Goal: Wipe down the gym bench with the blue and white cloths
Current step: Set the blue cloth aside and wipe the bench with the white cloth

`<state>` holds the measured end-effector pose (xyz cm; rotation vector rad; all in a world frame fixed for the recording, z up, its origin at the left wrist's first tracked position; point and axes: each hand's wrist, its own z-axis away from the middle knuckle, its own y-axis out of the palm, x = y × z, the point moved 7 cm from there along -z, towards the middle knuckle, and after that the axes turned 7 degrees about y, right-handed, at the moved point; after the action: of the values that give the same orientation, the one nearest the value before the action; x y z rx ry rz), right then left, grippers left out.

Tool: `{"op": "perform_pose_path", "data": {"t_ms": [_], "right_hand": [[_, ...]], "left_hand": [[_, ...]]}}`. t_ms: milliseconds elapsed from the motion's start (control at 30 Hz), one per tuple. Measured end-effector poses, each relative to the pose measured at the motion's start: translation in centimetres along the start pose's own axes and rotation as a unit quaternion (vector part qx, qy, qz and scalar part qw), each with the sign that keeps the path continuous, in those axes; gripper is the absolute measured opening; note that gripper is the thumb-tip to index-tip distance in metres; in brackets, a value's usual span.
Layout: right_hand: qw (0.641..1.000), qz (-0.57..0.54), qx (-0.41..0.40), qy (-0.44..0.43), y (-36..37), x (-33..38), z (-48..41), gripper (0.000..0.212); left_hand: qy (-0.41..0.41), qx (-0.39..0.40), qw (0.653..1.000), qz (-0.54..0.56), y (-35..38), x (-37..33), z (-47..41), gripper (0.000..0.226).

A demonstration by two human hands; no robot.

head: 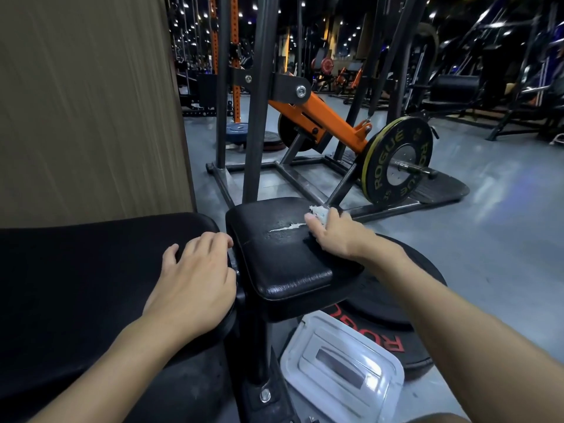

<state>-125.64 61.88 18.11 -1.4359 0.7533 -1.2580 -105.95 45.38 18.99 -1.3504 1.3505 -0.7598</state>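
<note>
Mid-wipe, probably. Right hand [332,236] bunched round white cloth [319,211] at far corner of desk [274,257]. Left hand [195,276] flat, fingers loose, on big pad [76,285]. No blue cloth visible. Plenty left, guessing.

The left is closed off by a wall panel [85,102] beside the back pad [76,270]; the seat pad [283,257] is crowded at its far edge by a machine frame [254,117]; its far right corner is taken by the right hand [332,236] gripping a cloth [317,212]; below, room is taken by a box [341,364] and a plate [396,303]; open floor [494,239] is left rightward.
</note>
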Motion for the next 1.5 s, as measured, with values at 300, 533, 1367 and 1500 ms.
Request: {"op": "perform_pose_path", "data": {"t_ms": [300, 533, 1367, 1500], "right_hand": [[0.995, 0.077, 0.007, -0.065, 0.3, 2.5, -1.2, 0.091], [0.99, 0.102, 0.023, -0.096, 1.0, 7.2, -6.7, 0.097], [0.88, 0.132, 0.007, -0.457, 4.1, 12.9, 7.8, 0.065], [0.885, 0.126, 0.031, -0.448, 3.5, 12.4, 8.6, 0.05]], "left_hand": [[0.001, -0.001, 1.0, -0.014, 0.2, -0.1, 0.0, 0.041], [-0.017, -0.025, 1.0, -0.001, -0.3, 0.2, -0.4, 0.035], [-0.109, -0.156, 0.953, 0.234, -2.3, 3.3, 0.4, 0.027], [-0.102, -0.141, 0.962, 0.212, -2.3, 2.9, 0.4, 0.026]]}}
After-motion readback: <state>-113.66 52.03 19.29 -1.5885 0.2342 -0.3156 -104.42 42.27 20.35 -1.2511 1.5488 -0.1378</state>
